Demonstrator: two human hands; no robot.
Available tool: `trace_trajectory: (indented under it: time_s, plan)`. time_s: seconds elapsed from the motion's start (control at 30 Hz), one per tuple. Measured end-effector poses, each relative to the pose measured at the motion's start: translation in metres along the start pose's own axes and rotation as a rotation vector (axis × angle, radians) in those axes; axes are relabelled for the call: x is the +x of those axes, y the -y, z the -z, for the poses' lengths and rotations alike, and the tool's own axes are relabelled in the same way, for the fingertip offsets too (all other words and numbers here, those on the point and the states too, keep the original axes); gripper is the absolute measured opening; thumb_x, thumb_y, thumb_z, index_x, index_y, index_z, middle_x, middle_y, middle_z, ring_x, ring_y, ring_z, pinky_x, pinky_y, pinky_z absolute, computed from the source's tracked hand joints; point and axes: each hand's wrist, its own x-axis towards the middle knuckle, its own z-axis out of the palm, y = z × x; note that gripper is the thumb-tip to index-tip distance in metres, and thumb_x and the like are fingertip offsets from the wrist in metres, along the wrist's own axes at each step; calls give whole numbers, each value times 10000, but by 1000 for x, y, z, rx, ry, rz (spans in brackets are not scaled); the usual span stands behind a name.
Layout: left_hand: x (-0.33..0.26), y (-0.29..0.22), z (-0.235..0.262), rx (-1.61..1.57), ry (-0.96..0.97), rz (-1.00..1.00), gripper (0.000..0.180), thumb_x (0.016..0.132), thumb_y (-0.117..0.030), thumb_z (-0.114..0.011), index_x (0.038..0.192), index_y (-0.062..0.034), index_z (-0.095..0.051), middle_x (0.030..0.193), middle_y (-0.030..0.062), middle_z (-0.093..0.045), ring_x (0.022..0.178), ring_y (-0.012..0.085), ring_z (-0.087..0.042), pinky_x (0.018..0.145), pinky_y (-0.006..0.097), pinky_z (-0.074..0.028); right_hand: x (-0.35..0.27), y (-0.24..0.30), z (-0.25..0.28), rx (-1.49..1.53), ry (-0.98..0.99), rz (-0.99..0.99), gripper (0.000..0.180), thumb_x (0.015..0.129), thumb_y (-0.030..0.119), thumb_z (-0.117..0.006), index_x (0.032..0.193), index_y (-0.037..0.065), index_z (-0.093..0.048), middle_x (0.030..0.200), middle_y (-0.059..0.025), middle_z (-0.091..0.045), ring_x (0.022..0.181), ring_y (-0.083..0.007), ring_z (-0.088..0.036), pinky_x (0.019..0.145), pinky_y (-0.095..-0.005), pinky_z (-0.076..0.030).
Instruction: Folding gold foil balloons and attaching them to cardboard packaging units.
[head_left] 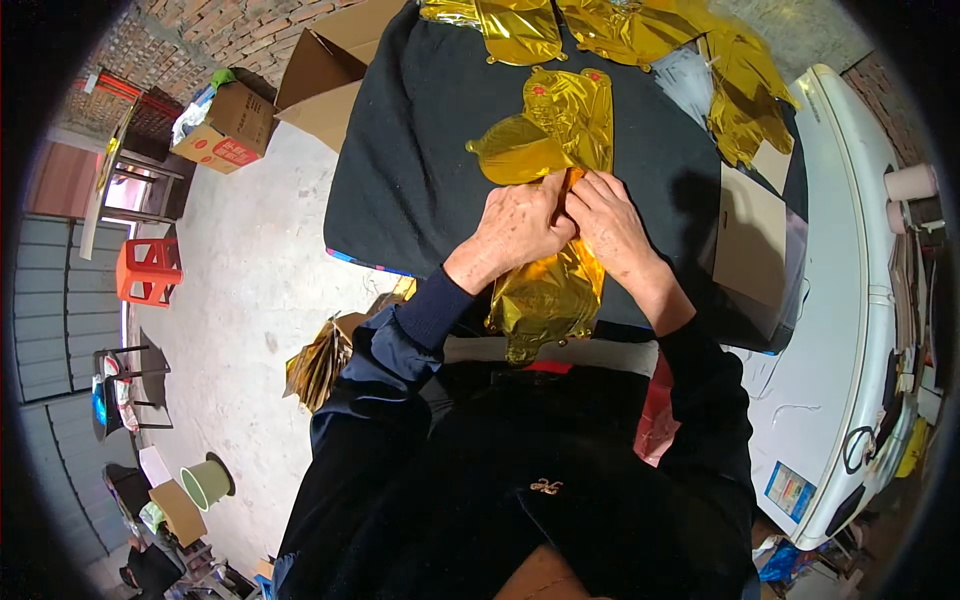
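Note:
A flat gold foil balloon (545, 300) lies crumpled at the near edge of the black cloth-covered table (420, 150), its lower end hanging toward my body. Both hands meet on its upper part. My left hand (520, 225) is closed on the foil, with the fingertips bent in and the index finger pointing forward. Close beside it, my right hand (612, 228) pinches the same foil, its fingers curled and partly hidden. Just beyond my hands, a folded gold flap (520, 150) sticks out to the left, over foil with two red spots (585, 95).
More gold foil pieces (520, 30) lie along the far edge, with clear plastic bags (685, 85) at the far right. A cardboard piece (750, 235) stands at the table's right side. Folded gold foil (320, 360) sits low on the left. A white appliance (840, 300) stands right; a red stool (150, 272) left.

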Motion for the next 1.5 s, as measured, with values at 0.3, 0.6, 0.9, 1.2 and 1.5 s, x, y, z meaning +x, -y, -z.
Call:
trace_trajectory:
  time_s: [0.3,0.6,0.9,1.2,1.5]
  plan:
    - [12,17,-1,-5,-107,-141,440,867,-138,-579,1288,-27,-648,939,188,-722,877,341,-707,795,419,-576,-1,-2,-8,-56,-94,53,232,893,101,-587,1100,34,-664,1203,-109,-607,1255,-293,-546,1139,-452,-381]
    - [26,29,-17,79,-272,-228,475,849,-63,-656,1321,-23,-625,1348,213,-568,1327,397,-496,1095,467,-438,3,4,2,0,-46,27,253,891,91,-587,1126,35,-661,1212,-126,-618,1256,-313,-552,1114,-455,-392]
    - [24,38,-28,10,-230,-160,484,991,-176,-569,1431,20,-527,1484,276,-500,1405,425,-458,1207,484,-322,2,3,1,-17,-48,37,214,899,91,-581,1094,33,-648,1198,-123,-612,1252,-308,-551,1122,-453,-389]
    - [24,36,-32,63,-120,-127,565,1091,-394,-388,1511,-24,-470,1546,210,-476,1476,348,-395,1251,458,-218,1,2,-3,-23,-89,42,214,901,88,-579,1090,30,-659,1218,-119,-617,1262,-303,-548,1127,-454,-389]
    - [24,38,-34,92,-46,-123,621,1106,-455,-308,1581,-59,-363,1611,173,-399,1528,309,-305,1267,452,-162,-1,0,-3,-59,-14,28,257,921,115,-586,1156,47,-665,1264,-110,-590,1318,-282,-509,1174,-459,-351]
